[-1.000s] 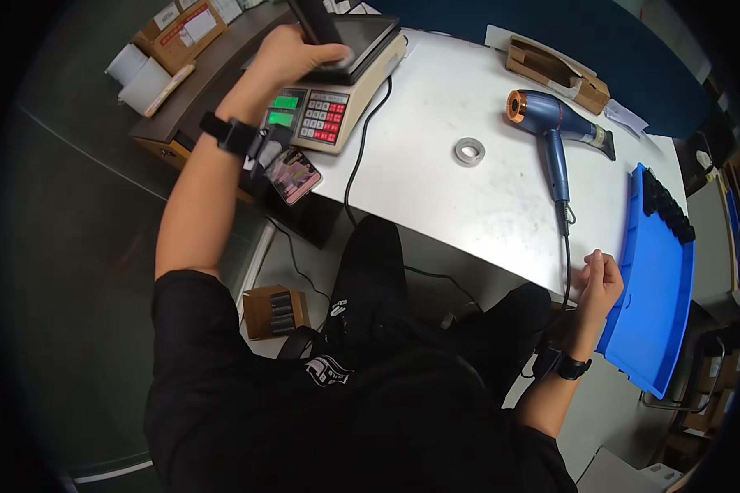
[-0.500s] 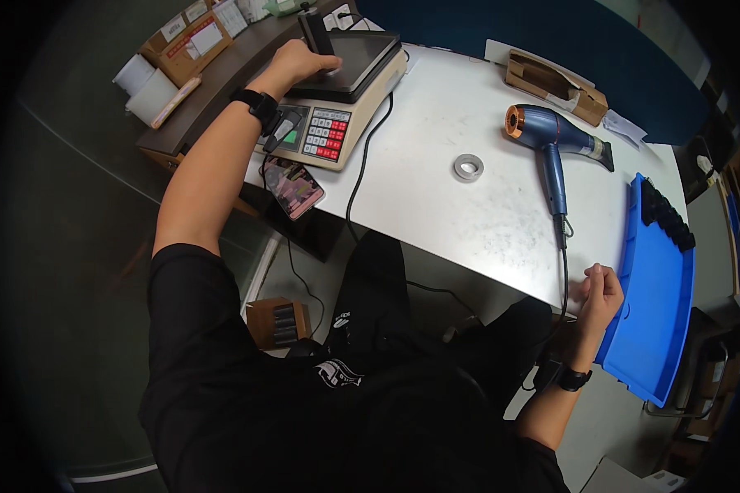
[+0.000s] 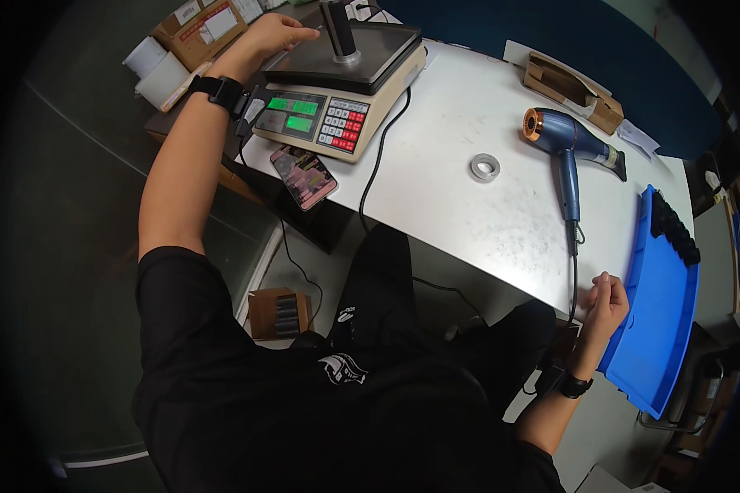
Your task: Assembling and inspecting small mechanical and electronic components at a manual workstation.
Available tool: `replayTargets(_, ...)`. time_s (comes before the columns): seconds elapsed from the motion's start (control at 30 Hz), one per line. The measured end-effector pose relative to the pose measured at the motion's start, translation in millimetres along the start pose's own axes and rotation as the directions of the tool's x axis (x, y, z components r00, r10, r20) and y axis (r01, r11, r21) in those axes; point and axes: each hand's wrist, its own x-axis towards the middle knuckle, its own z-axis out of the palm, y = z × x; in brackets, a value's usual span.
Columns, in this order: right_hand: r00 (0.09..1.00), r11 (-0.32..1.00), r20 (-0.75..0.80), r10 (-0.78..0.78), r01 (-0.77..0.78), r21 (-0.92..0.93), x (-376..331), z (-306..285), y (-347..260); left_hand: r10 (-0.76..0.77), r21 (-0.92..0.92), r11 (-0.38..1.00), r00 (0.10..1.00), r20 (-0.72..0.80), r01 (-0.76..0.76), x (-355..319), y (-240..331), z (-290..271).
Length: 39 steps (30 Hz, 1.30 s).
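My left hand (image 3: 281, 33) lies at the far left edge of a beige weighing scale (image 3: 330, 115), fingers stretched toward a black upright cylinder (image 3: 337, 29) that stands on the scale's metal platform; it holds nothing. My right hand (image 3: 607, 300) is curled in a fist at the near right edge of the white table (image 3: 469, 222), beside a blue tray (image 3: 662, 345). The cord of a blue hair dryer (image 3: 563, 144) runs down just left of that fist.
A phone (image 3: 304, 177) lies in front of the scale and a small tape roll (image 3: 485, 167) at mid-table. An open cardboard box (image 3: 571, 82) sits at the back. Black parts (image 3: 674, 226) line the tray's far end. Cartons (image 3: 201, 25) and white rolls (image 3: 152, 66) stand far left.
My left hand has slid off the scale's platform toward its left edge, leaving the black cylinder standing free. My right fist has stayed put.
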Motion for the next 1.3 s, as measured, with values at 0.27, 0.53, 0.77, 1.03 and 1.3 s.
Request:
replayTargets(0.27, 1.0, 0.999, -0.009, 0.011, -0.011, 0.031, -1, 0, -2, 0.104, 0.017, 0.995, 0.994, -0.021, -0.103, 14, -12, 19)
replayTargets(0.53, 1.0, 1.0, 0.014, 0.008, -0.008, 0.015, 1, -2, 4, 0.1, -0.004, 0.995, 0.995, -0.009, -0.1, 16, -14, 37)
replayTargets(0.77, 1.0, 1.0, -0.002, 0.014, -0.014, -0.006, -2, -1, -2, 0.074, 0.007, 0.997, 0.994, 0.08, -0.075, -4, 19, 53)
replayTargets(1.03, 1.0, 1.0, 0.012, 0.0, 0.0, 0.014, -2, 0, -6, 0.025, 0.15, 0.988, 0.999, -0.021, -0.021, 7, 20, 73)
replayTargets(1.3, 0.997, 0.997, 0.001, 0.073, -0.073, 0.041, -3, 6, -17, 0.003, 0.088, 0.996, 0.991, -0.137, 0.009, -8, 36, 70)
